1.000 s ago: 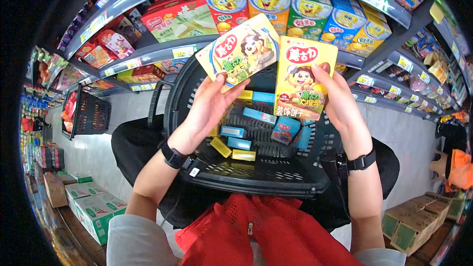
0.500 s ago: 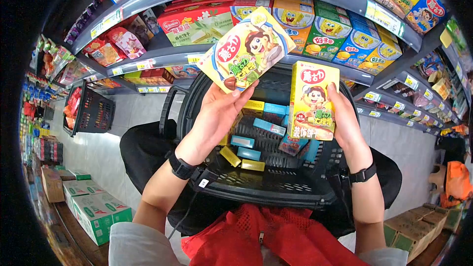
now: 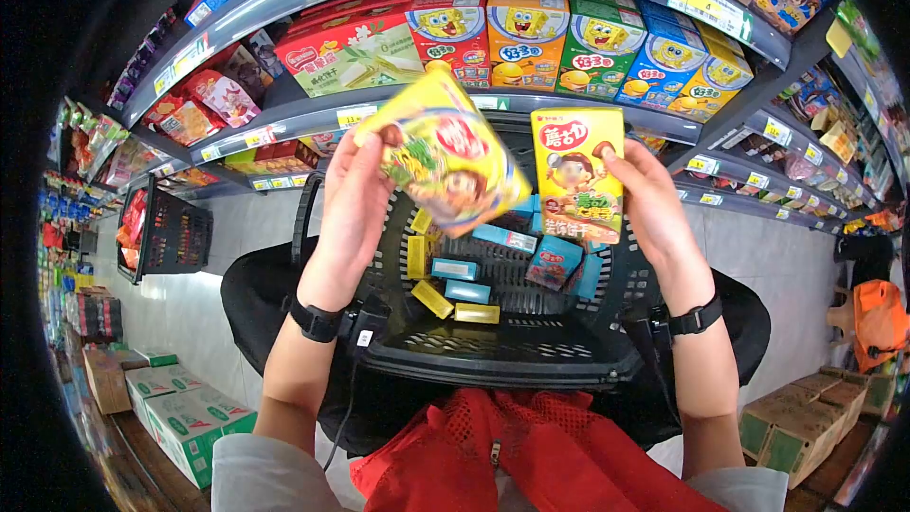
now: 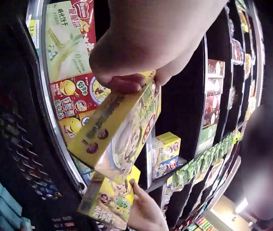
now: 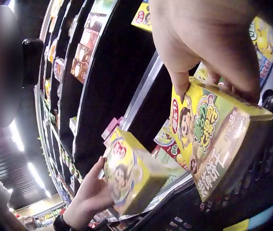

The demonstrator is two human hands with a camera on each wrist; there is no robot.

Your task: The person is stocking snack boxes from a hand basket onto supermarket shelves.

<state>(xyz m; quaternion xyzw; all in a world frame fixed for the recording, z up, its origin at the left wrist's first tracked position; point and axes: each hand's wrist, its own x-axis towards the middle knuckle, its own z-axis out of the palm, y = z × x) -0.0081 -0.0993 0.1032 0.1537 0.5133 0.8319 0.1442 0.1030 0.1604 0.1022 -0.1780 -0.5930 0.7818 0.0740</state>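
Note:
My left hand (image 3: 353, 213) grips one corner of a yellow biscuit box (image 3: 455, 156), tilted and blurred in the head view. A second yellow biscuit box (image 3: 576, 166) is upright in my right hand (image 3: 659, 209), thumb on its front and fingers behind. Both boxes are above a black shopping basket (image 3: 493, 370), the left one overlapping its far part in the head view. Inside the basket lie several small boxes, among them a blue box (image 3: 555, 262) and a yellow box (image 3: 432, 300). In the right wrist view the left hand (image 5: 90, 195) holds its box (image 5: 131, 173) from the side.
Ahead runs a store shelf (image 3: 559, 100) with SpongeBob biscuit boxes (image 3: 526, 33) and a green-and-red wafer box (image 3: 355, 57). Another basket (image 3: 171, 232) stands on the floor at left. Cartons lie on both sides, white-green ones (image 3: 194, 427) and brown ones (image 3: 796, 427).
The left hand has moved left and turned its box, so that the box's top now points down and right. The right hand's box has shifted slightly up and left in view.

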